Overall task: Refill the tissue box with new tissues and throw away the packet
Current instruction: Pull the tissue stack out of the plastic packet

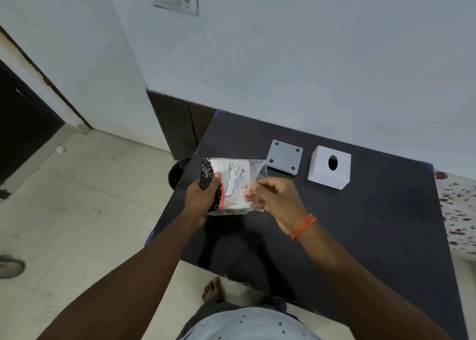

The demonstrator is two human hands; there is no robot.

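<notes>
A clear plastic tissue packet with black, red and white print is held above the left part of the dark table. My left hand grips its left side, thumb on top. My right hand pinches the packet's loose right flap. Behind them on the table stands the white tissue box, a round hole in its top face. Its grey base plate, with a dark pad in each corner, lies just left of the box.
A black bin shows on the tiled floor beside the table's left edge. The table backs against a pale wall. A speckled surface adjoins the table on the right. My bare foot is under the near edge.
</notes>
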